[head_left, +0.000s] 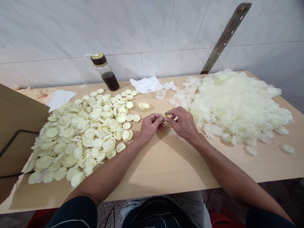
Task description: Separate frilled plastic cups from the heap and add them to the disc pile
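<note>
A small toothed plastic disc (166,116) is pinched between the left hand (150,125) and right hand (184,123) above the surface (166,164), between two piles of discs.

I work in a small workshop: a plain wooden bench (166,164) against white wall tiles (152,28), with heaps of plastic parts (78,133) at nine and two o'clock.
</note>
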`<state>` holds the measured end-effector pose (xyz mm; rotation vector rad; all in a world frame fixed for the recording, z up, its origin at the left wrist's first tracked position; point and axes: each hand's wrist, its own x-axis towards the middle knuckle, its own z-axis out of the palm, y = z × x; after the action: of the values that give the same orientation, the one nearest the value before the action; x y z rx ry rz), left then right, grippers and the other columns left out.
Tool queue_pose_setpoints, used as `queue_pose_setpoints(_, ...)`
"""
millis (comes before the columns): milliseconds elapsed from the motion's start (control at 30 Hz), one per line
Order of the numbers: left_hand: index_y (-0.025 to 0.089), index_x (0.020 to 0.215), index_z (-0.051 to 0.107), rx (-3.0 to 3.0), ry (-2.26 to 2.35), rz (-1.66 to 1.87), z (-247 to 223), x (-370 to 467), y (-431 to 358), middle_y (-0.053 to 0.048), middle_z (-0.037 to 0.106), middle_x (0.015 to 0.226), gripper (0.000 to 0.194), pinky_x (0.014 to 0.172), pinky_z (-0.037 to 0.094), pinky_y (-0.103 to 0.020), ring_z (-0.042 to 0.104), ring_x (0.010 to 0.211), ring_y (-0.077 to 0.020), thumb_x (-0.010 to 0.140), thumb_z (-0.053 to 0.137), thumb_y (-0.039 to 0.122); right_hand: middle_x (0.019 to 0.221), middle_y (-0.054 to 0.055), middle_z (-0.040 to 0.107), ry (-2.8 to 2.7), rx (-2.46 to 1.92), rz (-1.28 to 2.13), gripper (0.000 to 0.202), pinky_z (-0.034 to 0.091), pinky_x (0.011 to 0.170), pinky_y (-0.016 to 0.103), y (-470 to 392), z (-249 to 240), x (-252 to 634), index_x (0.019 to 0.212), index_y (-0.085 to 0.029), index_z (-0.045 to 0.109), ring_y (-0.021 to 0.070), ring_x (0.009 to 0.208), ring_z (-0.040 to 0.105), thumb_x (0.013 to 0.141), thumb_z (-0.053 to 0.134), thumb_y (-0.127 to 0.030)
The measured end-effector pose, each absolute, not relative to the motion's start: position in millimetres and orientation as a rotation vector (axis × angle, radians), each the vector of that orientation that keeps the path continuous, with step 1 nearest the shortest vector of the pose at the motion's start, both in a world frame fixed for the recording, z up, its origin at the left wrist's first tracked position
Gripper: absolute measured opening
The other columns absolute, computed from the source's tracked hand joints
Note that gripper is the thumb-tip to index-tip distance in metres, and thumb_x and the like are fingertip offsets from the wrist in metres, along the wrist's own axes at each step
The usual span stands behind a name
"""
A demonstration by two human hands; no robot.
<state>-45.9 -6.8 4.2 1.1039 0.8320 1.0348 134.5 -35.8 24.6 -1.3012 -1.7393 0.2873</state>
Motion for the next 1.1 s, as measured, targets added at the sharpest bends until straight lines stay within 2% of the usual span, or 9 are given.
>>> queue_pose_setpoints(200,0.014,0.096,0.075,1.136,0.818,0.995,7,-47,-7,-0.003,0.073,0.068,0.043,0.059,0.056,-0.025,0.066,0.057,-0.0133,0.081,0.088,0.053,0.096,0.007,0.079,-1.697,-1.36,0.38,0.01,0.058,0.067,0.033,-33,26,138,0.096,-0.024,0.084,0.0214,0.083,0.073,0.094,0.08,-0.033)
queue_pose_setpoints(433,0.014,0.095,0.074,1.164,0.836,1.007,8,-46,-9,-0.002,0.072,0.065,0.04,0.055,0.054,-0.024,0.064,0.054,-0.0126,0.084,0.086,0.051,0.086,0.005,0.078,-1.629,-1.408,0.47,0.015,0.056,0.078,0.036,-35,32,136,0.086,-0.024,0.082,0.0226,0.085,0.072,0.094,0.076,-0.035)
queue_pose_setpoints(633,0.015,0.091,0.073,1.206,0.848,1.042,7,-44,-10,-0.002,0.071,0.064,0.039,0.055,0.055,-0.025,0.064,0.054,-0.013,0.084,0.085,0.051,0.089,0.005,0.077,-1.483,-1.484,0.602,0.021,0.055,0.066,0.034,-36,39,138,0.085,-0.022,0.078,0.0198,0.071,0.07,0.093,0.075,-0.041)
queue_pose_setpoints(767,0.015,0.087,0.07,1.192,0.846,1.072,7,-43,-10,-0.003,0.071,0.064,0.039,0.055,0.055,-0.025,0.065,0.055,-0.0131,0.084,0.085,0.051,0.078,0.002,0.071,-1.254,-1.504,0.696,0.03,0.052,0.056,0.032,-34,49,149,0.088,-0.02,0.078,0.015,0.056,0.062,0.091,0.078,-0.05)
queue_pose_setpoints(867,0.016,0.084,0.069,1.176,0.858,1.102,7,-44,-9,-0.003,0.071,0.065,0.039,0.053,0.054,-0.025,0.063,0.053,-0.0122,0.084,0.085,0.052,0.074,0.0,0.064,-1.019,-1.358,0.738,0.035,0.051,0.054,0.029,-29,56,161,0.086,-0.02,0.078,0.0142,0.062,0.059,0.082,0.086,-0.055)
queue_pose_setpoints(1000,0.015,0.084,0.072,1.169,0.873,1.113,8,-46,-7,-0.004,0.071,0.066,0.037,0.052,0.052,-0.024,0.062,0.053,-0.0119,0.085,0.085,0.05,0.08,0.002,0.063,-0.879,-1.223,0.894,0.043,0.053,0.054,0.026,-26,65,171,0.081,-0.021,0.078,0.015,0.074,0.057,0.065,0.098,-0.056)
queue_pose_setpoints(1100,0.015,0.086,0.073,1.162,0.888,1.118,7,-47,-6,-0.004,0.072,0.066,0.038,0.053,0.053,-0.025,0.062,0.053,-0.0122,0.084,0.086,0.051,0.078,0.003,0.062,-0.915,-1.208,0.998,0.045,0.053,0.055,0.026,-27,67,171,0.081,-0.021,0.079,0.0154,0.076,0.056,0.064,0.099,-0.057)
